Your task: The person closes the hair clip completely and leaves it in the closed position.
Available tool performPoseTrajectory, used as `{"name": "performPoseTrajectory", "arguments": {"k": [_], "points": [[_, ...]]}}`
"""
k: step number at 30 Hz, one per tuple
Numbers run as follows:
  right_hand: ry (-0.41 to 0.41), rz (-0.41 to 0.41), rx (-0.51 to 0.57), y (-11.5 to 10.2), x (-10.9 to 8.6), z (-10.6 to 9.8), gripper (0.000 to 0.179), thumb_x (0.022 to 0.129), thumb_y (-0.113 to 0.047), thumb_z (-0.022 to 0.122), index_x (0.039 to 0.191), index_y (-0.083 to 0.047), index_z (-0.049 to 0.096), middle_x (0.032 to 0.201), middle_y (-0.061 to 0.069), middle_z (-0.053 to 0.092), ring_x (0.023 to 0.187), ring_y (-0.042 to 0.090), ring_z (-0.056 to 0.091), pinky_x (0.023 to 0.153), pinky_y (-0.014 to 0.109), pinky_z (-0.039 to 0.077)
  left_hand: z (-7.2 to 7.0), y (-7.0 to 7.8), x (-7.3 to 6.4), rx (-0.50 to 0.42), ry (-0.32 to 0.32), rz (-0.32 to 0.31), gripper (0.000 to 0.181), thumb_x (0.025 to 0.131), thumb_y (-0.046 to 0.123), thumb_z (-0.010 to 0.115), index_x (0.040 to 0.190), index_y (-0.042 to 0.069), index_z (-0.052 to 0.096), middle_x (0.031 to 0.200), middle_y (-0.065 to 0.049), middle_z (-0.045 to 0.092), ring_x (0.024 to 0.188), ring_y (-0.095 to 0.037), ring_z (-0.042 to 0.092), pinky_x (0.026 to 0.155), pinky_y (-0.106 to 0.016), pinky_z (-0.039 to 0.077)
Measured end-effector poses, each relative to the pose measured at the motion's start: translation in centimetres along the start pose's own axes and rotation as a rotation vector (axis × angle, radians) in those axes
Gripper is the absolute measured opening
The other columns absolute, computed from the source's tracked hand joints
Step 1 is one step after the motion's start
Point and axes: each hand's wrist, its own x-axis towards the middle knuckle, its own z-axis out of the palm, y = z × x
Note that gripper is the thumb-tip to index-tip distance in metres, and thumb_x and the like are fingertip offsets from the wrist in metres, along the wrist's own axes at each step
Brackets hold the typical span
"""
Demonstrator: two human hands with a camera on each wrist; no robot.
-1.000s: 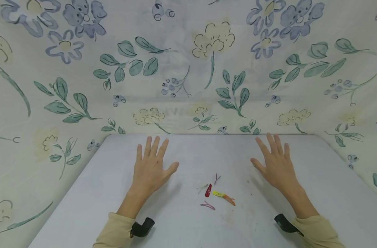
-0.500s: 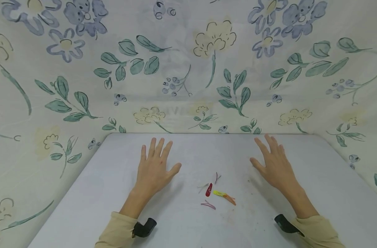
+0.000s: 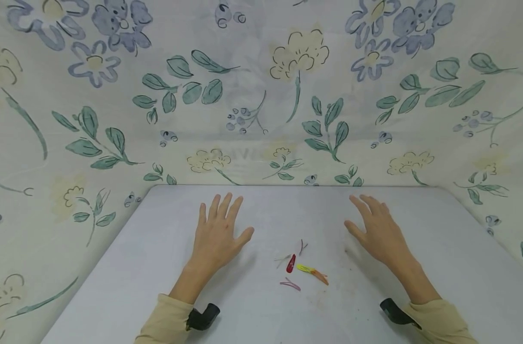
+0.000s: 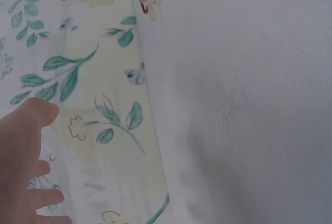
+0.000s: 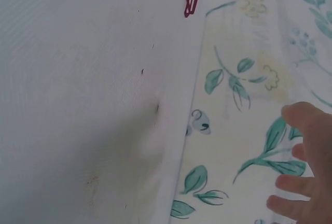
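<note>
Several small hair clips lie in a loose group on the white table. The red snap hair clip is in the middle, and a pale clip is close to its left. A yellow clip touches or overlaps an orange clip to the right. Nearer the front is a pink clip, spread in a V; a thin dark-red clip sits farther back. Left of the group hovers my left hand, fingers spread, holding nothing. My right hand hovers on the other side, fingers slightly bent and holding nothing.
A floral cloth hangs behind the table and along both sides. Small dark specks and a faint reddish stain mark the tabletop. Each wrist carries a black camera mount by the sleeve cuff.
My left hand has drifted slightly right, toward the clips. The right hand's fingers have bent a little and come slightly lower in the head view. The clips lie as before.
</note>
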Motion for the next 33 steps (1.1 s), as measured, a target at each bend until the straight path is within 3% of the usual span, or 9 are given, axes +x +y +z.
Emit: {"name": "performPoseTrajectory", "arguments": {"k": [15, 24, 33], "points": [[-0.037, 0.007, 0.017, -1.3, 0.1, 0.3, 0.061, 0.091, -0.024, 0.07, 0.143, -0.003, 0.047, 0.143, 0.025, 0.047, 0.132, 0.042, 0.043, 0.108, 0.059, 0.034, 0.3, 0.5, -0.1, -0.013, 0.028, 0.012, 0.071, 0.091, 0.046, 0.06, 0.149, 0.01, 0.041, 0.152, -0.018, 0.041, 0.141, -0.04, 0.035, 0.11, -0.064, 0.027], [-0.07, 0.0, 0.039, -2.1, 0.2, 0.5, 0.058, 0.091, -0.024, 0.072, 0.141, -0.004, 0.05, 0.141, 0.023, 0.05, 0.132, 0.041, 0.045, 0.113, 0.058, 0.026, 0.3, 0.7, -0.1, -0.008, 0.025, 0.012, 0.069, 0.091, 0.046, 0.061, 0.148, 0.011, 0.043, 0.15, -0.017, 0.044, 0.137, -0.039, 0.04, 0.107, -0.063, 0.032], [-0.087, -0.016, 0.072, -3.1, 0.0, 0.7, 0.058, 0.089, -0.021, 0.074, 0.141, -0.006, 0.051, 0.139, 0.02, 0.052, 0.131, 0.039, 0.048, 0.114, 0.056, 0.028, 0.6, 0.8, -0.2, -0.019, 0.035, 0.025, 0.067, 0.091, 0.045, 0.063, 0.146, 0.011, 0.045, 0.146, -0.019, 0.048, 0.133, -0.038, 0.044, 0.106, -0.061, 0.035]]}}
